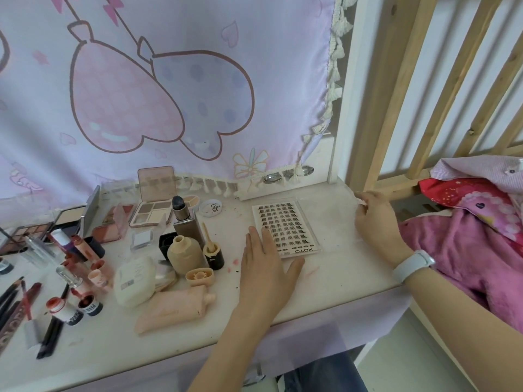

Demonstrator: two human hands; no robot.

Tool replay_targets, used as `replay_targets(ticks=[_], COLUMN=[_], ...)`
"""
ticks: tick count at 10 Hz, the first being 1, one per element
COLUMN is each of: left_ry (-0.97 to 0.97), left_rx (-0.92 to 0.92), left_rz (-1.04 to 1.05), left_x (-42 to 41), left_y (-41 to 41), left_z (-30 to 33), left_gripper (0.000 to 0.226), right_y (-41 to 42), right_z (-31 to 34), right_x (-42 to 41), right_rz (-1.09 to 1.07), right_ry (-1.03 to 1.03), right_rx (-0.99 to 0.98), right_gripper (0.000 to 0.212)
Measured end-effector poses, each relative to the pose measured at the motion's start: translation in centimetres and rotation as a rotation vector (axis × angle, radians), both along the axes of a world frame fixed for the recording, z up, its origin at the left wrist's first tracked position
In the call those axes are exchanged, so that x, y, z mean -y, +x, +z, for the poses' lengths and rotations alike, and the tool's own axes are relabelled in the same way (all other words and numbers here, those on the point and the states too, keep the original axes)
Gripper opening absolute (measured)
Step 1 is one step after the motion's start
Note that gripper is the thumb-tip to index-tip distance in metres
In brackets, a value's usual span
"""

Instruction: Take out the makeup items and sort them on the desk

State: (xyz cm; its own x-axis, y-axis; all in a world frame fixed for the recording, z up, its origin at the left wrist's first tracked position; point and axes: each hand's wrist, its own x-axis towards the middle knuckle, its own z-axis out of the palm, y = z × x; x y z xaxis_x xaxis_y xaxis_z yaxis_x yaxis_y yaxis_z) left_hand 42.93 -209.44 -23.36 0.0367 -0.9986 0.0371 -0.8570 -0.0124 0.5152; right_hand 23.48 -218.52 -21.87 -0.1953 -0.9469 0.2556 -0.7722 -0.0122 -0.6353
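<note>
Pressing flat with straight fingers, the left hand rests on the lash tray; beyond the tray's far side, the right hand pinches a clear wrapper.

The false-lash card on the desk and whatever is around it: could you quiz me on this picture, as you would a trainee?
1. True or false: the left hand lies flat with its fingertips on the false-lash card.
2. What does the right hand wear at the wrist? A) white band B) gold chain C) nothing
3. Fill in: the peach squeeze tube lies on the desk to the ____ of the left hand.

Key
1. True.
2. A; the white band circles the wrist.
3. Left.
</note>
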Motion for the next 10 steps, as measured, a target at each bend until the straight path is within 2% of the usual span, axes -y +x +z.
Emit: replay_targets(ticks=[1, 2, 3, 4, 5, 9, 10], left_ry=[-0.02, -0.016, -0.005, -0.003, 0.013, -0.017, -0.083], left_rx=[0.088, 0.124, 0.156, 0.205, 0.254, 0.245, 0.2], left_rz=[0.016, 0.024, 0.027, 0.034, 0.055, 0.087, 0.095], left_x=[-0.1, -0.1, -0.1, 0.1, 0.7, 1.9, 1.1], left_y=[0.1, 0.1, 0.3, 0.4, 0.4, 0.5, 0.2], left_z=[-0.5, -0.8, -0.9, -0.9, -0.8, -1.3, -1.0], left_gripper=[0.084, 0.083, 0.083, 0.083, 0.083, 0.081, 0.077], right_y=[0.6, 1.6, 2.6, 2.6, 2.8, 3.5, 3.5], right_z=[-0.1, -0.8, -1.9, -2.6, -2.6, -2.3, -1.3], right_x=[-1.7, -3.9, -4.8, -3.7, -2.5, -1.7, -2.4], right_rz=[0.022, 0.063, 0.172, 0.29, 0.324, 0.342, 0.328], right_ry=[-0.242, -0.379, -0.062, 0.122, 0.14, 0.217, 0.071], right_rx=[-0.416, -0.626, -0.625, -0.543, -0.496, -0.459, -0.257], right_gripper=[0.032, 0.034, 0.044, 0.048, 0.049, 0.051, 0.054])
